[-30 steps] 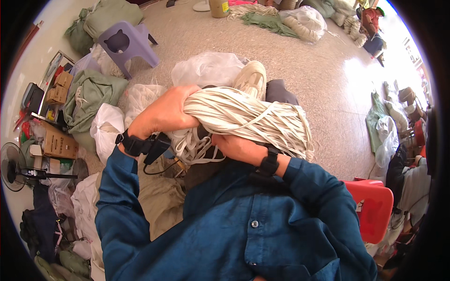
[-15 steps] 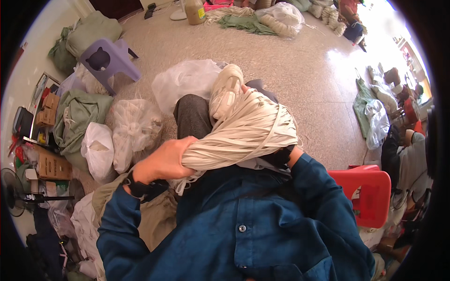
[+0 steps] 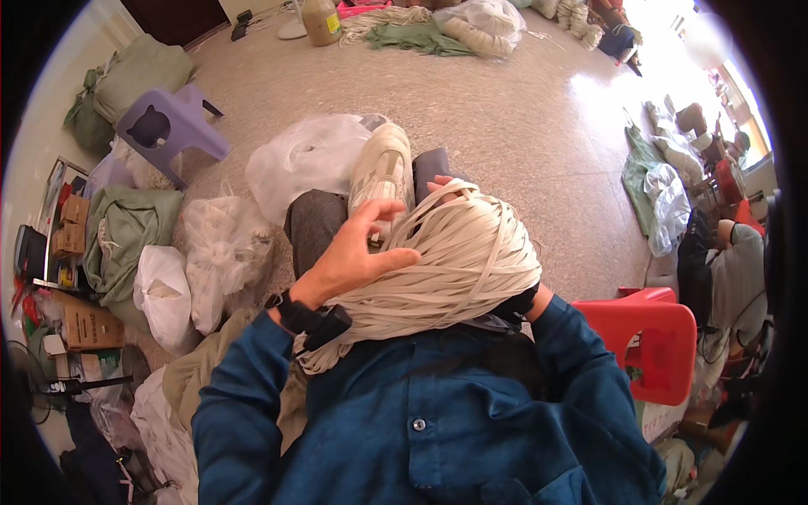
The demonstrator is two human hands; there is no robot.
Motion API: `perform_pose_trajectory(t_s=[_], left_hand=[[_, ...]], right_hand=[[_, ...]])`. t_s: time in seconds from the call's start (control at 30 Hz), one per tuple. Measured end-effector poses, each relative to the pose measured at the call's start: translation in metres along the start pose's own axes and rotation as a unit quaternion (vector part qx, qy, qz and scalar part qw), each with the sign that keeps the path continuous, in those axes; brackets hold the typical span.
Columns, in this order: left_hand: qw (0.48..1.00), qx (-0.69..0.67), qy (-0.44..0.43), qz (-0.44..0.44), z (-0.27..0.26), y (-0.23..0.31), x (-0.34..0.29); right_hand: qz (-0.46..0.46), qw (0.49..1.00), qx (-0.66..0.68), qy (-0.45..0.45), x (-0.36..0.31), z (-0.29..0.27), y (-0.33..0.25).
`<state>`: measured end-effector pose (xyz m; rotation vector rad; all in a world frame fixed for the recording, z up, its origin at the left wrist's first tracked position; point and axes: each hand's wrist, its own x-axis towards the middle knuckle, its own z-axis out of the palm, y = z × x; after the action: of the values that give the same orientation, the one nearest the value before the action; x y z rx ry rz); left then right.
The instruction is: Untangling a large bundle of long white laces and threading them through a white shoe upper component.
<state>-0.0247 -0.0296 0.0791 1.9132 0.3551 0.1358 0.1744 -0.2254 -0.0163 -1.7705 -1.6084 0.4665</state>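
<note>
A thick hank of flat cream cord (image 3: 471, 261) lies across my lap, its many strands bowed into a rounded bulge, with looped ends trailing by my left wrist. My right hand (image 3: 444, 185) supports it from beneath; only the fingertips show at the far edge, wrapped round the strands, and the palm is hidden. Above the hank's left part is my left hand (image 3: 358, 248), its thumb and fingers spread apart, holding nothing. Just beyond its fingers, between my knees, a tightly bound cream cord bundle (image 3: 383, 164) points away from me.
A clear plastic bag (image 3: 303, 160) lies beyond my left knee. Filled bags (image 3: 223, 252) and a purple stool (image 3: 172, 126) stand at left. A red stool (image 3: 644, 337) is close on my right. Another person (image 3: 732, 278) sits at far right, near more bags.
My left hand has let go of the hank's left end and moved up and right over it, fingers opening. The hank's left strands have slackened. The view has shifted slightly.
</note>
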Motion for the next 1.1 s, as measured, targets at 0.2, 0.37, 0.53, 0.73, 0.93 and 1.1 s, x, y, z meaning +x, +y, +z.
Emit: perform_pose_trajectory(t_s=[0.2,0.37,0.53,0.73,0.93,1.1], left_hand=[[0.932,-0.189,-0.307,-0.046,0.027,-0.009,0.017],[0.944,-0.192,-0.215,-0.16,-0.014,-0.043,-0.005],[0.966,-0.103,-0.157,-0.18,-0.037,-0.047,-0.079],[0.95,0.304,0.016,-0.062,-0.009,-0.062,-0.13],[0.962,0.216,0.169,0.01,0.011,-0.065,-0.136],[0.961,0.235,0.139,0.045,0.019,-0.068,-0.119]], right_hand=[[0.034,0.999,0.003,-0.009,-0.014,-0.012,0.008],[0.056,0.998,0.012,-0.034,-0.021,-0.024,0.023],[0.061,0.993,0.047,-0.088,-0.035,-0.028,0.04],[0.026,0.982,0.079,-0.172,-0.09,-0.045,0.06],[0.007,0.973,0.069,-0.219,-0.087,-0.067,0.071],[-0.002,0.972,0.043,-0.233,-0.077,-0.071,0.042]])
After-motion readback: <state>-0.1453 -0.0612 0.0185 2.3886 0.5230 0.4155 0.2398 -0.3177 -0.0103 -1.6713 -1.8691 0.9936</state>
